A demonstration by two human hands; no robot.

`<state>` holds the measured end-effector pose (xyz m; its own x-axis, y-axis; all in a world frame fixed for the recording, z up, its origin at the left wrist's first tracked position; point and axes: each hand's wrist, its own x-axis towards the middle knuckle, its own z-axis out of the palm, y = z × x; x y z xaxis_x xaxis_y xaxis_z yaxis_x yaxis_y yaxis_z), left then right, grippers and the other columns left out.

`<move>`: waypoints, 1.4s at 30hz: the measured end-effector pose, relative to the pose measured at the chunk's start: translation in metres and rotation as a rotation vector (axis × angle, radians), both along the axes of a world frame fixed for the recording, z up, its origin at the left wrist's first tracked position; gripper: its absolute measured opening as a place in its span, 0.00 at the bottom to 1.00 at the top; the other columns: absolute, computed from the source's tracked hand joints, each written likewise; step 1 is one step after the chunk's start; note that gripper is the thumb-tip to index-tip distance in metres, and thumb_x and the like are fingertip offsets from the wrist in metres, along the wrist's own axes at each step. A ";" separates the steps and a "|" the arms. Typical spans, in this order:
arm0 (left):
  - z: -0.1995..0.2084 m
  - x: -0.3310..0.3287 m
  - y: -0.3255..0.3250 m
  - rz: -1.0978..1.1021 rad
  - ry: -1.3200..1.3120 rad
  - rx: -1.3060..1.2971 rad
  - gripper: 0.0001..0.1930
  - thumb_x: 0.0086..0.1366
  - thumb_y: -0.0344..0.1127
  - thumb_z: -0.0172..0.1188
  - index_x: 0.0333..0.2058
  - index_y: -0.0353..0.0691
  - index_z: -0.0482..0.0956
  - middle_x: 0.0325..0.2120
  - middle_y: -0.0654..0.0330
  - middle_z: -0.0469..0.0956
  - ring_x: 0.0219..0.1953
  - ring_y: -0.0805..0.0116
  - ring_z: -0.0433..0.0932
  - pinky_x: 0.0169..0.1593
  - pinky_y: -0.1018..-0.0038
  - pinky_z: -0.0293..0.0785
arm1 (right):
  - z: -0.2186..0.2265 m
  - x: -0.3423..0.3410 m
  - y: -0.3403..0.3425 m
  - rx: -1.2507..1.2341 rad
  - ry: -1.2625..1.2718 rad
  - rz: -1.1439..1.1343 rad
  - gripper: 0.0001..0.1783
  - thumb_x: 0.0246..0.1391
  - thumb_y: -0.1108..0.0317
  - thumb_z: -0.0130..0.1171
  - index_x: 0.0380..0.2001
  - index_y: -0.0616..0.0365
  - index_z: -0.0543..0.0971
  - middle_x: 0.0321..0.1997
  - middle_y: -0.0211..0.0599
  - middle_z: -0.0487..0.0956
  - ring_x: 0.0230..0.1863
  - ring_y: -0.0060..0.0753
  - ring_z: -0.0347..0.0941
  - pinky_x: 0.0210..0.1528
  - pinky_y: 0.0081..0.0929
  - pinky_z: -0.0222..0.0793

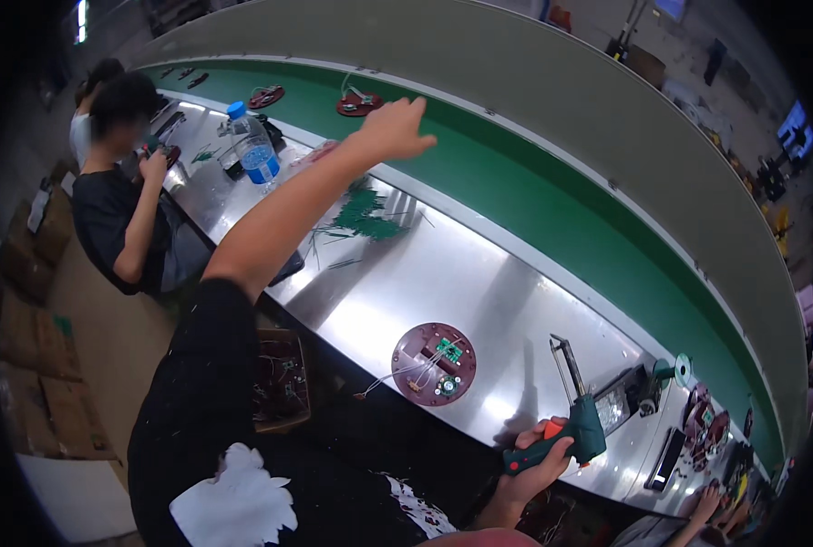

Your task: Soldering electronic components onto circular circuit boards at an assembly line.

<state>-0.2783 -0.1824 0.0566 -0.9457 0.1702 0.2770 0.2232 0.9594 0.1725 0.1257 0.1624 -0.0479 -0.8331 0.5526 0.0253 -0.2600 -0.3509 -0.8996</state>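
Teal-and-orange soldering gun (566,428), dark maroon round disc (434,363) with small green circuit board (449,350), shiny silver surface (479,273), green conveyor belt (552,196), blue-capped clear water bottle (254,148), green wire bundle (365,214)

The scene is seen from a single head-worn fisheye camera, tilted down and leftward over a steel counter (479,273). Straight edges are bent toward the rim. The near counter is viewed closely, while the green conveyor belt (552,201) is seen receding behind it.
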 end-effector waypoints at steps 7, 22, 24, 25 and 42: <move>-0.079 -0.132 -0.055 0.774 -0.067 0.062 0.56 0.54 0.71 0.67 0.73 0.49 0.52 0.70 0.39 0.57 0.68 0.34 0.59 0.65 0.33 0.56 | -0.005 0.004 -0.003 -0.034 -0.109 -0.153 0.23 0.73 0.48 0.48 0.48 0.61 0.71 0.33 0.35 0.74 0.24 0.23 0.66 0.27 0.20 0.62; -0.036 -0.140 -0.039 0.395 -0.452 0.326 0.75 0.41 0.78 0.72 0.74 0.36 0.42 0.67 0.33 0.59 0.66 0.39 0.66 0.64 0.47 0.66 | 0.002 0.003 0.000 -0.018 -0.112 -0.093 0.30 0.58 0.38 0.65 0.45 0.52 0.73 0.35 0.30 0.77 0.29 0.30 0.70 0.32 0.32 0.70; -0.012 -0.095 -0.013 0.183 -0.492 0.491 0.77 0.39 0.78 0.73 0.74 0.33 0.42 0.65 0.30 0.61 0.64 0.38 0.69 0.63 0.50 0.69 | 0.004 -0.001 -0.006 0.030 -0.125 -0.164 0.24 0.66 0.42 0.57 0.46 0.53 0.73 0.34 0.28 0.72 0.28 0.23 0.65 0.29 0.22 0.62; -0.004 -0.068 -0.004 0.102 -0.498 0.517 0.77 0.38 0.78 0.74 0.74 0.33 0.42 0.64 0.29 0.63 0.62 0.38 0.70 0.61 0.51 0.71 | 0.005 -0.002 -0.009 0.052 -0.132 -0.196 0.21 0.70 0.45 0.52 0.46 0.53 0.73 0.33 0.27 0.69 0.27 0.19 0.63 0.27 0.17 0.59; -0.215 0.349 -0.157 0.099 -1.281 1.367 0.33 0.73 0.66 0.49 0.57 0.39 0.71 0.42 0.61 0.76 0.44 0.65 0.77 0.48 0.69 0.79 | -0.005 0.008 -0.005 0.057 0.059 -0.005 0.24 0.72 0.47 0.46 0.50 0.59 0.73 0.37 0.32 0.73 0.27 0.21 0.65 0.29 0.19 0.63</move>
